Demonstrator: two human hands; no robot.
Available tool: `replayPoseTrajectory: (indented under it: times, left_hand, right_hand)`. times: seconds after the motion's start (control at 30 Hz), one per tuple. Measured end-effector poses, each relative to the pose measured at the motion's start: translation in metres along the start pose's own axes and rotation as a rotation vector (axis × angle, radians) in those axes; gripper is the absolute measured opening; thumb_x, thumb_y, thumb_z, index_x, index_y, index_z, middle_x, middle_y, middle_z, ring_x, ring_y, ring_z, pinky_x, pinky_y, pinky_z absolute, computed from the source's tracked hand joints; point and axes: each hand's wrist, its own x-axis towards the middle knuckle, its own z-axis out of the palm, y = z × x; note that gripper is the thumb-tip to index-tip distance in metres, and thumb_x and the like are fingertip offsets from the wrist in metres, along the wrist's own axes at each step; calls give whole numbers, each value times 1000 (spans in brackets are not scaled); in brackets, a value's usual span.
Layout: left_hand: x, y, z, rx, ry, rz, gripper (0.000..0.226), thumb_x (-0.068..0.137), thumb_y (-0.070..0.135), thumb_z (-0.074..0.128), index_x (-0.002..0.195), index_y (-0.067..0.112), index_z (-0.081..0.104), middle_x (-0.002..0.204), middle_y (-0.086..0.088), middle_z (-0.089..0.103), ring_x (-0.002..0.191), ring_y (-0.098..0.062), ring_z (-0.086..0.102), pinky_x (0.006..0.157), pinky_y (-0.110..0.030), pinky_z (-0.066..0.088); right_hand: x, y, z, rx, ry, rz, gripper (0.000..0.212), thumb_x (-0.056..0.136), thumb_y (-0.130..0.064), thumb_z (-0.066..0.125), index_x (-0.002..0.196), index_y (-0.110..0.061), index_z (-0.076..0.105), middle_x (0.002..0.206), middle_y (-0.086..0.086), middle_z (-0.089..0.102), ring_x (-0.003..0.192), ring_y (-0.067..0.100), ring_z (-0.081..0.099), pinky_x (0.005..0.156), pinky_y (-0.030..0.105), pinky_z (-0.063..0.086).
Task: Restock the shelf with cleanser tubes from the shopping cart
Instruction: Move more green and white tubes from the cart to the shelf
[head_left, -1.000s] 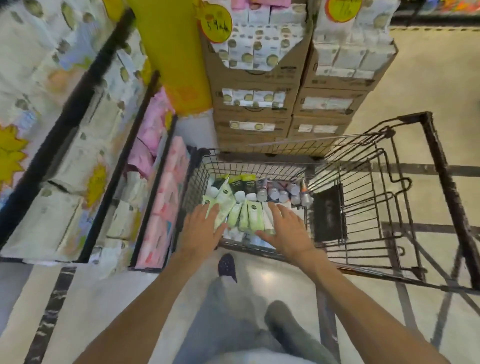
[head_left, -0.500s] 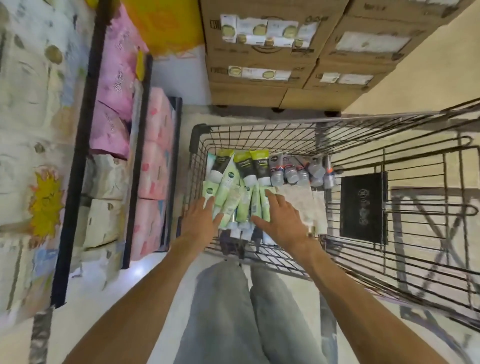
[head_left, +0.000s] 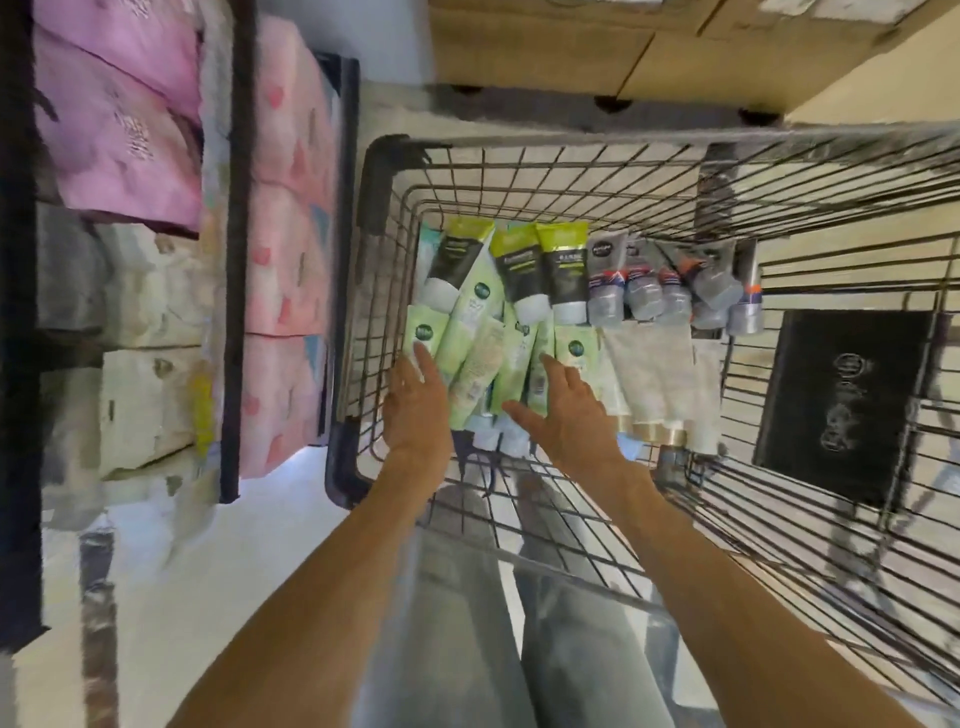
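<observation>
Where tube labels blur unreadable, left hand (head_left: 415, 410), right hand (head_left: 563, 410): grip apart, over pale-green tubes (head_left: 475, 364).

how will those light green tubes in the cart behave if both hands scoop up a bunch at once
The light green tubes look soft-bodied, so probably squashy. Loosely overlapped and glossy, they may slide apart. Flat-ended, they seem unlikely to roll.

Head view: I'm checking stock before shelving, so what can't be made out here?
- Caps of the light green tubes: hidden under the left hand and right hand.
- Print on the grey tubes: too small and blurred.
- Cardboard boxes: cut off by the top edge.
- Shopping cart: right side cut off by the frame edge.
</observation>
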Motion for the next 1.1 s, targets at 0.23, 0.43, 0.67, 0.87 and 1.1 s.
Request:
replayPoseTrajectory:
  times: [0.23, 0.43, 0.67, 0.87, 1.1]
  left_hand:
    - [9, 12, 5, -89, 103, -112, 84, 93, 16, 72, 158, -1, 23, 143, -20, 51, 132, -35, 49, 107, -42, 50]
    - [11, 11, 2, -290, 148, -83, 87, 83, 22, 84, 152, 4, 33, 135, -19, 52, 123, -33, 55, 96, -45, 57]
    - [-2, -10, -5, -380, 98, -42, 89, 89, 13, 77, 159, 13, 22, 137, -16, 45, 113, -30, 60, 88, -46, 60]
    - [-12, -17, -14, -480, 112, -14, 66, 93, 6, 72, 146, 20, 36, 123, -9, 46, 100, -22, 61, 79, -38, 61]
    - [-14, -15, -18, -602, 147, -36, 77, 90, 3, 73, 154, 20, 32, 131, -8, 41, 112, -15, 50, 86, -31, 54]
  right_hand:
    - [11, 7, 7, 14, -22, -6, 78, 97, -51, 63, 158, -16, 29, 149, 15, 44, 134, 36, 45, 106, 48, 42]
    - [20, 4, 15, 57, 26, -3, 65, 96, -48, 66, 146, -13, 44, 128, 13, 53, 119, 35, 51, 94, 50, 50]
    - [33, -9, 17, 198, 3, 35, 53, 96, -46, 65, 136, -13, 51, 123, 9, 59, 110, 30, 60, 90, 45, 53]
    - [52, -39, 20, 464, 75, 166, 35, 94, -33, 69, 117, -12, 54, 108, 5, 69, 95, 26, 66, 86, 45, 56]
    - [70, -50, 17, 534, -11, 241, 22, 91, -27, 70, 96, -15, 51, 86, 2, 63, 73, 21, 59, 61, 29, 44]
